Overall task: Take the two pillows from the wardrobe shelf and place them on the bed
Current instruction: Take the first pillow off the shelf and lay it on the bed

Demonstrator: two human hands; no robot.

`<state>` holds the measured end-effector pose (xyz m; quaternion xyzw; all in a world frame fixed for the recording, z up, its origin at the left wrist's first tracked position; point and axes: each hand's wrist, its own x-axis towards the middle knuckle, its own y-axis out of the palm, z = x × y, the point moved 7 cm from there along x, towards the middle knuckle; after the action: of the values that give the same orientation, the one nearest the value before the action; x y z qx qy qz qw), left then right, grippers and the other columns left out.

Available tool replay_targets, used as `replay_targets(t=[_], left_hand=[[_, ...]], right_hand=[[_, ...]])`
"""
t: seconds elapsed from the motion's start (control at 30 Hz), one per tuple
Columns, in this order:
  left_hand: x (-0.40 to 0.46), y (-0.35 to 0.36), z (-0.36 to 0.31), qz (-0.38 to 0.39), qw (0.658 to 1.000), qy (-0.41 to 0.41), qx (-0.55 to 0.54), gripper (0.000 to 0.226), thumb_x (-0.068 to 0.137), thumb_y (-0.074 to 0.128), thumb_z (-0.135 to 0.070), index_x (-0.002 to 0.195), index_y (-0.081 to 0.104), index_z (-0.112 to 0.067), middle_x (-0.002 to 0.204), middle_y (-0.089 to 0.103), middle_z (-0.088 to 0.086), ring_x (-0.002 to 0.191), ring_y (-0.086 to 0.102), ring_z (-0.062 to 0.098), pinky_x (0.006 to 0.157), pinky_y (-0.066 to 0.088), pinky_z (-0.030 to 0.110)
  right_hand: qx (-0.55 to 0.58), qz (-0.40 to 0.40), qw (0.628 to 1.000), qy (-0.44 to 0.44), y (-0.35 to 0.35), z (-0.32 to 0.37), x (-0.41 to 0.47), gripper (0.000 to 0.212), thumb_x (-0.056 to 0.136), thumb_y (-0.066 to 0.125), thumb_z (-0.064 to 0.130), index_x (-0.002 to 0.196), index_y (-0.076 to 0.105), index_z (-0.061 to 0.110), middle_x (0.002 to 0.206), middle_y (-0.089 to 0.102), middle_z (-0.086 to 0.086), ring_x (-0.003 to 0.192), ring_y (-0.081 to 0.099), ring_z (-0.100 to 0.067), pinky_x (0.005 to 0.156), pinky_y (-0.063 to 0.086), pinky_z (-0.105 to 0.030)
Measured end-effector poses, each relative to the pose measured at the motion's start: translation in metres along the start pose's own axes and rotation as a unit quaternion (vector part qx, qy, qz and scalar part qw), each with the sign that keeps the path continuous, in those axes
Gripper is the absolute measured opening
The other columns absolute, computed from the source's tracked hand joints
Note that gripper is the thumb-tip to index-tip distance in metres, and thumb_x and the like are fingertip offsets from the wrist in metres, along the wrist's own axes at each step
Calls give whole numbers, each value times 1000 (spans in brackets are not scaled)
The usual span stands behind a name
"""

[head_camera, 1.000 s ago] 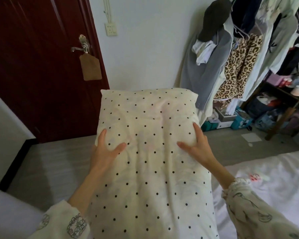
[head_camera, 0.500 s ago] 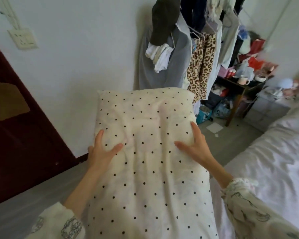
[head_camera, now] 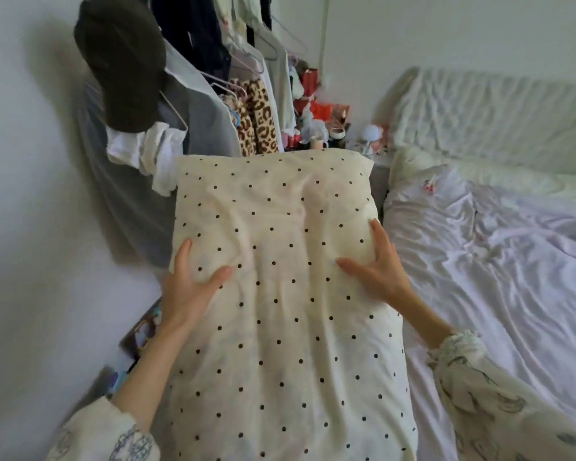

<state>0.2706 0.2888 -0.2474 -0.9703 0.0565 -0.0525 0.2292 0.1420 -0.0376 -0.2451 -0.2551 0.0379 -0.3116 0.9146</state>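
I carry a cream pillow with black dots (head_camera: 280,277) lengthwise in front of my chest. My left hand (head_camera: 188,284) grips its left edge with the thumb on top. On the opposite edge, my right hand (head_camera: 378,269) holds it the same way. The bed (head_camera: 499,277), covered in rumpled white and pale lilac sheets, lies to the right of the pillow. I cannot tell whether a second pillow lies under the one I see. The wardrobe is out of view.
A clothes rack (head_camera: 213,104) with hanging garments, a dark cap and a leopard-print piece stands against the white wall ahead left. A cluttered small table (head_camera: 326,128) sits behind the pillow beside the bed's head. A padded white headboard (head_camera: 499,121) runs along the far right.
My view has swung right, from the red door past the clothes rack toward the bed. The pillow stays in both hands with the same grip.
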Motion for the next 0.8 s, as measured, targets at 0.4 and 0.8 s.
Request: replay_targets(t=[0.4, 0.8], left_hand=[[195, 160, -85, 68, 995, 74, -26, 94, 63, 72, -61, 140, 22, -42, 145, 36, 5, 126, 38, 17, 93, 29, 27], [343, 349, -175, 132, 987, 96, -6, 94, 64, 70, -63, 140, 20, -44, 144, 34, 12, 128, 39, 30, 96, 36, 38]], right_hand=[[9, -115, 993, 11, -70, -34, 182, 106, 62, 79, 46, 145, 14, 36, 141, 33, 3, 110, 33, -3, 94, 28, -25], [-6, -177, 982, 62, -164, -95, 360, 105, 63, 80, 43, 145, 16, 35, 144, 33, -2, 123, 42, -19, 99, 34, -30]])
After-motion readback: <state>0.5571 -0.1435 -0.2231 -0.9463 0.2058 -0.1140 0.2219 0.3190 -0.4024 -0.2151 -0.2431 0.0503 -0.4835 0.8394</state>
